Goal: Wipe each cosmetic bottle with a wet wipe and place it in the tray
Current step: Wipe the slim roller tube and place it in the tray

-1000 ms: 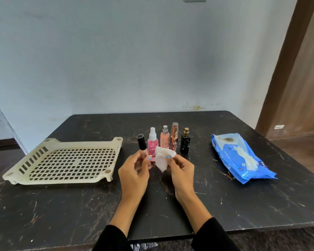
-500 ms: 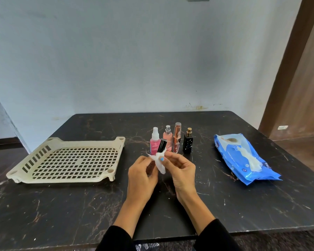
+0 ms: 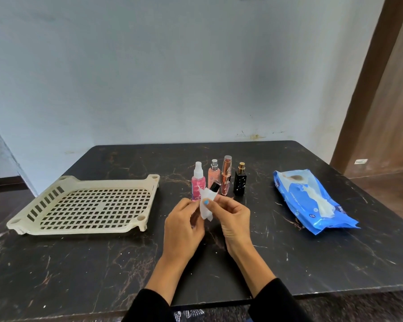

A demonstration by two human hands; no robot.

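A small bottle with a black cap [image 3: 215, 186] is held above the table centre, wrapped in a white wet wipe [image 3: 206, 206]. My right hand [image 3: 230, 213] pinches the wipe around it with thumb and fingers. My left hand [image 3: 184, 224] holds the bottle's lower end, which is hidden behind the fingers. Behind them stand a pink spray bottle [image 3: 198, 182], a peach bottle [image 3: 213, 174], a rose-gold tube [image 3: 226, 175] and a black bottle with a gold cap [image 3: 240, 181]. The cream perforated tray [image 3: 33, 201] lies at the left with nothing in it.
A blue pack of wet wipes [image 3: 312, 201] lies at the right, one wipe sticking out of its opening. The black marble table [image 3: 103, 263] ends near my sleeves. A wall stands behind and a wooden door frame at far right.
The black-capped bottle has gone from upright in my left hand into the wipe, tilted right. Both hands have come together around it and the wipe now covers its body.
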